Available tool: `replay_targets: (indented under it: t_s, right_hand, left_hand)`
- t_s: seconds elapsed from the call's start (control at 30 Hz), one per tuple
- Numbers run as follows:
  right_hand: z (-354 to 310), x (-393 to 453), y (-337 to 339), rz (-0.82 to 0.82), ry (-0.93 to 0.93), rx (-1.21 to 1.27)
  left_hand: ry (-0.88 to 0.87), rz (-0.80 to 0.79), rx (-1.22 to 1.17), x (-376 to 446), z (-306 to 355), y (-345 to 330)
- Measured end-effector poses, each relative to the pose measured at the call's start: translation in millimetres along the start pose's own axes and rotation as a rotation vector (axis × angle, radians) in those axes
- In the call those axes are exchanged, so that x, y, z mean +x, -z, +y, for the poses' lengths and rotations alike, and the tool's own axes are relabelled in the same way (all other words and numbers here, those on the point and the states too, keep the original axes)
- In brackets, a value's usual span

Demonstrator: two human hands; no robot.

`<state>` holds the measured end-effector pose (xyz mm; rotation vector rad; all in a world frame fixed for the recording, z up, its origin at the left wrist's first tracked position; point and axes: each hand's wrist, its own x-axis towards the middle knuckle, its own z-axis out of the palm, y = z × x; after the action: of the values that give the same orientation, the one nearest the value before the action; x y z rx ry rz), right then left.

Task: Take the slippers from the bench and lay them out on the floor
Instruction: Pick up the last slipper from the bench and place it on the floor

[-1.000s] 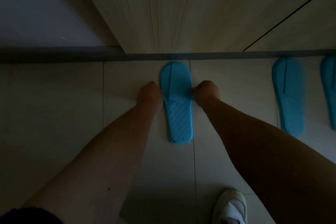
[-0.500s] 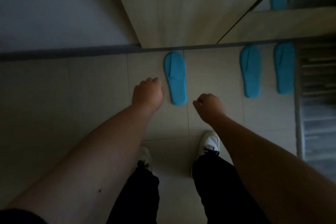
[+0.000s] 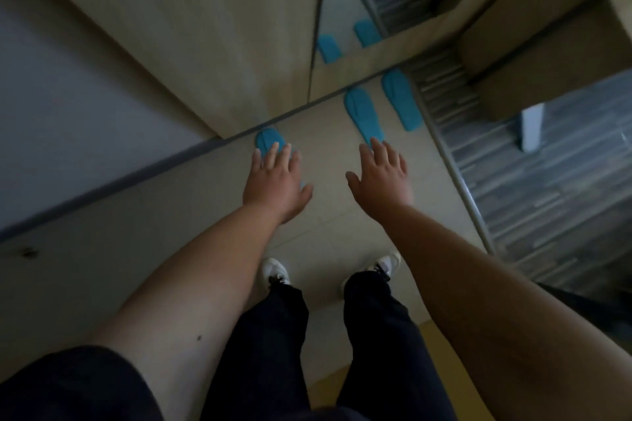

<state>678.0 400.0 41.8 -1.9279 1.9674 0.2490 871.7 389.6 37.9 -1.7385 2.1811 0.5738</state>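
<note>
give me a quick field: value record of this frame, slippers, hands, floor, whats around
slippers on floor: three blue ones, toes toward the wall base; left slipper lies apart and is partly hidden by the left hand, middle slipper and right slipper lie side by side
left hand: open, fingers spread, holding nothing
right hand: open, empty
floor: pale tiles
mirror panel: shows blue slipper reflections
feet: white shoes, dark trousers
bench: cannot tell from this view
</note>
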Motion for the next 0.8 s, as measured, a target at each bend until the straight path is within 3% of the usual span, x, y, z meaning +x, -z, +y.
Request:
replay_targets:
  t_s: [0.3,0.8]
  right_hand:
    - [142,-39,33,0.042,-0.224,0.112]
    - [432,-99,45,0.056,-0.601,0.208]
  left_hand:
    - [-0.239,0.045,0.165,37,148,48]
    - [-0.498,-0.030,0.227,117,449,32]
